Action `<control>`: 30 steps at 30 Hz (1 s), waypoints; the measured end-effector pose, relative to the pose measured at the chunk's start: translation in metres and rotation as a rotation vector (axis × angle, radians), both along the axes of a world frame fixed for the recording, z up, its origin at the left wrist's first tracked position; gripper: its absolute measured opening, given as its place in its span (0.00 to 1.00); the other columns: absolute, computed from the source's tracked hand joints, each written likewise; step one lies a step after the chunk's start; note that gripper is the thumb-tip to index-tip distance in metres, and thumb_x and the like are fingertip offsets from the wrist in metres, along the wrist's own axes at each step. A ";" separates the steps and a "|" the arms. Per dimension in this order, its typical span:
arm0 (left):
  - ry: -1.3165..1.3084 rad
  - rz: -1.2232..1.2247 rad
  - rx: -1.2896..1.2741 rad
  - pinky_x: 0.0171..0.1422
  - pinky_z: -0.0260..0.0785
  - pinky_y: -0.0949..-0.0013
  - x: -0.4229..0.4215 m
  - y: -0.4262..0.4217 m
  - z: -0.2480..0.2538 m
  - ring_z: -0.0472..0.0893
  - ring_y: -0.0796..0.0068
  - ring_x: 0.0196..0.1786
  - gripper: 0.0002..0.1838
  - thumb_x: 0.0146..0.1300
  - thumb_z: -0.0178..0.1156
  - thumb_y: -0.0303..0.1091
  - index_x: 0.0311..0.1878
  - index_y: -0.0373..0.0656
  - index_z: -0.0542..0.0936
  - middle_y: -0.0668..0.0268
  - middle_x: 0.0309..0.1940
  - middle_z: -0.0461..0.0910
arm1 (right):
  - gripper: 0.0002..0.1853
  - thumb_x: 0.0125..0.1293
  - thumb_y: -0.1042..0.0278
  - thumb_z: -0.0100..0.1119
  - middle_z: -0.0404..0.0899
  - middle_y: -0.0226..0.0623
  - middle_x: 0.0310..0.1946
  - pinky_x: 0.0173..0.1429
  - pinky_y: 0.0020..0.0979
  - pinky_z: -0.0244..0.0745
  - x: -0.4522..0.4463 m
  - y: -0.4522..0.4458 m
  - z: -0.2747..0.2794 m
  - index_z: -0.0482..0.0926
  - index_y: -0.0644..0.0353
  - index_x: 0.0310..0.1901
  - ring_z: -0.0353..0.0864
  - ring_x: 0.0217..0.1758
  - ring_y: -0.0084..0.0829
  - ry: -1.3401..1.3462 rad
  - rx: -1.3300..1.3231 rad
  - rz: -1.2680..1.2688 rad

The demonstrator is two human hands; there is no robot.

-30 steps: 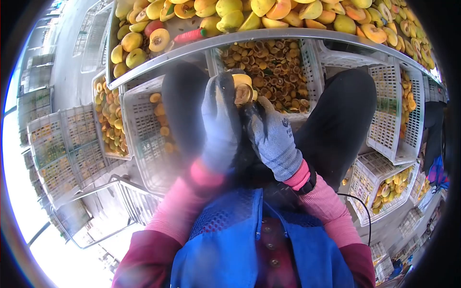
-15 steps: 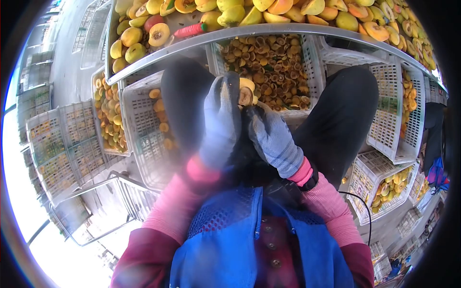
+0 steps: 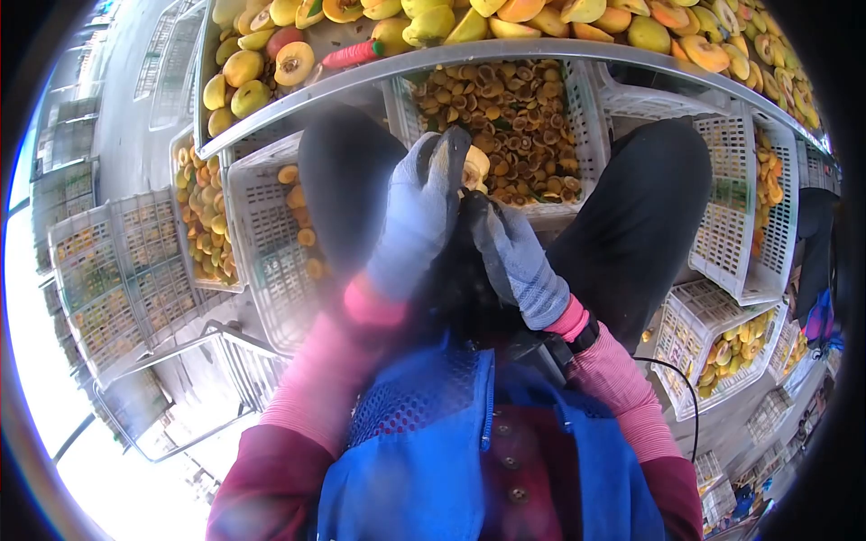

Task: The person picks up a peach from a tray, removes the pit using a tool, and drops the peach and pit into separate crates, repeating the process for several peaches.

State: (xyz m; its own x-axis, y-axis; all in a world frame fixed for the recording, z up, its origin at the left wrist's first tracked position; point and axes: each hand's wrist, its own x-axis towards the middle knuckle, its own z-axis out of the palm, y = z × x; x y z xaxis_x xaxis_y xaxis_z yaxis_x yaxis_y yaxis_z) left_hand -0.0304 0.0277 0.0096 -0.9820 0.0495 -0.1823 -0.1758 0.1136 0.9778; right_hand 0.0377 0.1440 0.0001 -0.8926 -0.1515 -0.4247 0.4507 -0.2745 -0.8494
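In the head view, my left hand (image 3: 417, 203), in a grey-blue glove with dark fingertips, is closed around a cut yellow peach half (image 3: 475, 169). Its fingers cover the left side of the fruit. My right hand (image 3: 514, 257), gloved alike, is closed just below, with its dark fingertips against the peach's lower edge. What lies inside the right fingers is hidden. Both hands are between my knees, in front of a crate (image 3: 585, 135) of small brown pits and scraps.
Ahead stands a metal-rimmed tray (image 3: 298, 101) full of peaches, whole and halved, with a red-handled tool (image 3: 354, 54) lying on it. A white crate (image 3: 271, 243) with peach halves is at my left knee. More crates (image 3: 722, 212) stand on the right.
The peach half has turned, and my left fingers now cover more of its cut face. Both hands have shifted slightly, with the left fingertips moving up and right.
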 end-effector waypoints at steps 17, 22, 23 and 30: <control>-0.165 0.047 0.268 0.37 0.68 0.75 0.003 -0.001 0.005 0.75 0.81 0.31 0.14 0.66 0.57 0.42 0.40 0.38 0.78 0.68 0.27 0.77 | 0.29 0.70 0.37 0.36 0.63 0.25 0.18 0.15 0.22 0.57 -0.005 -0.001 -0.015 0.73 0.58 0.46 0.60 0.14 0.18 -0.501 -1.770 0.366; 0.489 -0.328 -0.393 0.38 0.71 0.64 -0.018 -0.031 0.009 0.79 0.57 0.31 0.11 0.59 0.59 0.34 0.39 0.36 0.78 0.56 0.28 0.78 | 0.29 0.70 0.37 0.35 0.64 0.26 0.20 0.18 0.24 0.58 -0.006 0.002 -0.019 0.72 0.57 0.45 0.61 0.15 0.19 -0.571 -1.700 0.462; 0.421 -0.348 -0.311 0.37 0.71 0.64 -0.018 -0.030 0.010 0.79 0.57 0.31 0.11 0.59 0.59 0.34 0.39 0.37 0.78 0.56 0.29 0.78 | 0.28 0.70 0.37 0.35 0.64 0.27 0.20 0.19 0.25 0.59 -0.007 -0.001 -0.014 0.72 0.57 0.45 0.62 0.16 0.20 -0.591 -1.762 0.454; 0.004 -0.268 0.216 0.38 0.69 0.70 0.001 -0.019 -0.011 0.76 0.69 0.32 0.13 0.66 0.53 0.36 0.37 0.35 0.78 0.58 0.34 0.76 | 0.25 0.71 0.39 0.36 0.66 0.29 0.21 0.21 0.26 0.62 -0.002 -0.007 -0.011 0.69 0.56 0.44 0.63 0.16 0.23 -0.540 -1.977 0.448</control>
State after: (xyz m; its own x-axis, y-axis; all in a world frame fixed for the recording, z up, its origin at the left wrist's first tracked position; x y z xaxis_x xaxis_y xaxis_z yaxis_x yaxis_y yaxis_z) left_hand -0.0290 0.0091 -0.0010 -0.9293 0.3433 -0.1361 -0.1643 -0.0544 0.9849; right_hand 0.0354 0.1366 -0.0110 -0.5471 -0.7397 0.3919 0.7713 -0.2636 0.5793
